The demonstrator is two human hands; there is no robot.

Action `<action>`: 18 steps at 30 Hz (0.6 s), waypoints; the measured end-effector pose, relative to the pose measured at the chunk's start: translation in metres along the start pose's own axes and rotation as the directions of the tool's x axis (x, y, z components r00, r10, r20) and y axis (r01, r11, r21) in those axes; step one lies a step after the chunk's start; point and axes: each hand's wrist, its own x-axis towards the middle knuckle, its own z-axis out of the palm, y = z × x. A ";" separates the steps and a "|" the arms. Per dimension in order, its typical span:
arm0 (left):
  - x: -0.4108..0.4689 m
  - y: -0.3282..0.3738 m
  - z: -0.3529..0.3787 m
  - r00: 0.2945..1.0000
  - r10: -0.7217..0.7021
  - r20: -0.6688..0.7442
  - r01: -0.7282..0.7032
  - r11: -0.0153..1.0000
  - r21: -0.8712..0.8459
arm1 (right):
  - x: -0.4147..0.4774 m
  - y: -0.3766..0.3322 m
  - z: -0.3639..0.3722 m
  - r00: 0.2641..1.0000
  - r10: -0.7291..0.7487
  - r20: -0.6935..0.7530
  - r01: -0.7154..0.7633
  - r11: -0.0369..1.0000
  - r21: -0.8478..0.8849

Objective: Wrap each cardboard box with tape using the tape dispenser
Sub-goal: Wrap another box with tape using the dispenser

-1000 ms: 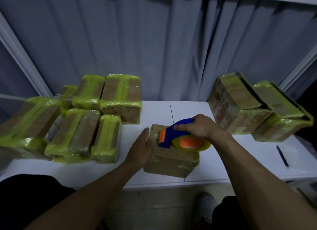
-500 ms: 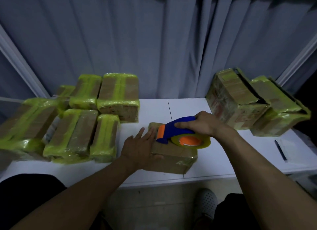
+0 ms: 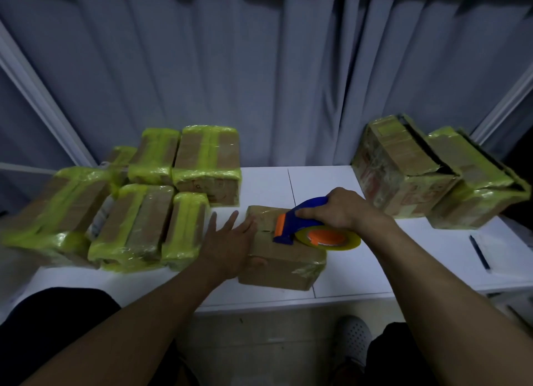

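While gripping the blue-and-orange plastic tape dispenser [image 3: 290,228] in the curled right hand [image 3: 343,209], press it onto the brown cardboard box [image 3: 282,264] mid-front on the white bench [image 3: 268,183]; brace with the flat, straight-fingered left hand [image 3: 227,244], pull steadily.

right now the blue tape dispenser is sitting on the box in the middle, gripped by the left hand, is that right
Not quite: the right hand grips the blue tape dispenser, not the left. The head view shows it on the box in the middle, as you said, while the left hand lies open against that box's left side.
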 end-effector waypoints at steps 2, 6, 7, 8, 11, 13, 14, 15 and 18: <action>-0.001 -0.010 -0.004 1.000 -0.019 0.010 0.019 0.999 0.036 | 0.004 -0.011 0.009 1.000 -0.002 0.005 0.002 1.000 -0.004; 0.002 -0.018 0.000 0.999 -0.004 0.034 0.004 1.000 -0.017 | 0.009 -0.026 0.016 1.000 0.009 0.004 -0.009 0.999 -0.051; 0.002 -0.014 0.002 1.000 0.024 0.004 -0.024 0.997 -0.075 | 0.009 -0.026 0.015 1.000 0.013 0.008 -0.013 0.999 -0.051; 0.002 -0.009 0.002 0.998 0.058 -0.034 -0.062 0.987 -0.147 | 0.009 -0.026 0.015 1.000 0.015 0.015 -0.014 0.999 -0.050; 0.001 0.006 0.009 0.989 0.096 -0.109 -0.120 0.964 -0.237 | 0.007 -0.024 0.014 1.000 0.013 0.028 -0.011 0.998 -0.062; 0.003 0.009 0.018 0.987 0.068 -0.147 -0.095 0.979 -0.181 | 0.006 -0.022 0.012 0.999 0.016 0.027 -0.014 0.997 -0.074; 0.005 0.008 0.022 0.986 0.055 -0.157 -0.079 0.985 -0.154 | 0.006 -0.021 0.012 0.999 0.018 0.027 -0.016 0.997 -0.076; 0.006 0.007 0.025 0.986 0.046 -0.157 -0.068 0.988 -0.137 | 0.005 -0.020 0.011 0.999 0.020 0.028 -0.018 0.997 -0.074; 0.005 0.006 0.026 0.989 0.039 -0.142 -0.057 0.991 -0.125 | 0.003 -0.017 0.009 0.999 0.023 0.025 -0.022 0.998 -0.056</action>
